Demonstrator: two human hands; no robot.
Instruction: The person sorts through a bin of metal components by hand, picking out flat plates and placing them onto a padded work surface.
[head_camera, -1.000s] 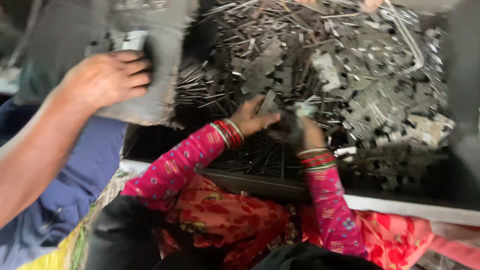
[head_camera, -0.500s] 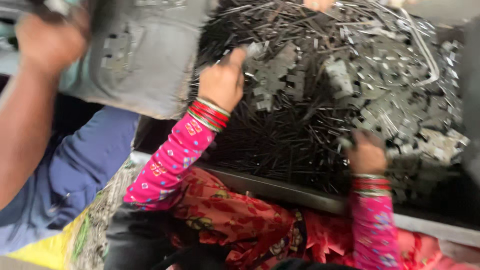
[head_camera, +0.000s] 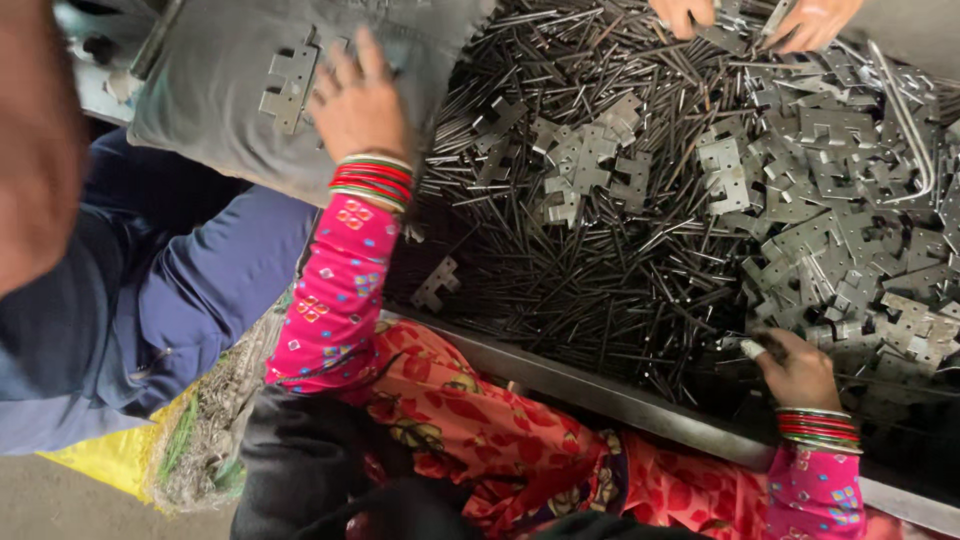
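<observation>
Chiefly, one long metal tray, its near rim running slantwise across the wearer's lap.

Item: heap of thin dark rods, filling the tray's left and middle, lying crisscross.

Item: grey sack, upper left, overhanging the tray's edge. The left hand lay flat and open on it, fingers spread, gripping nothing, just beside a notched plate resting on the cloth.

Item: co-worker in blue clothing, left, close against the sack; a blurred bare arm crossed the near left corner.

Item: drift of flat grey stamped plates, piled over the rods at right. The right hand dug into its near edge, fingers curled down among the pieces; whether it pinched one could not be told.

Item: yellow bag, lower left, partly hidden.

Item: another person's two hands, top edge, working in the same heap.

Item: bent rod, far right, atop the plates.

Item: single plate, lying apart on the rods near the rim.

Risk, as judged: rod ends and stamped edges were bare and both hands ungloved, so a cut or prick seemed likely. The plate on the sack could slide off if the cloth shifted. Tangled rods and several hands crowded the heap.
</observation>
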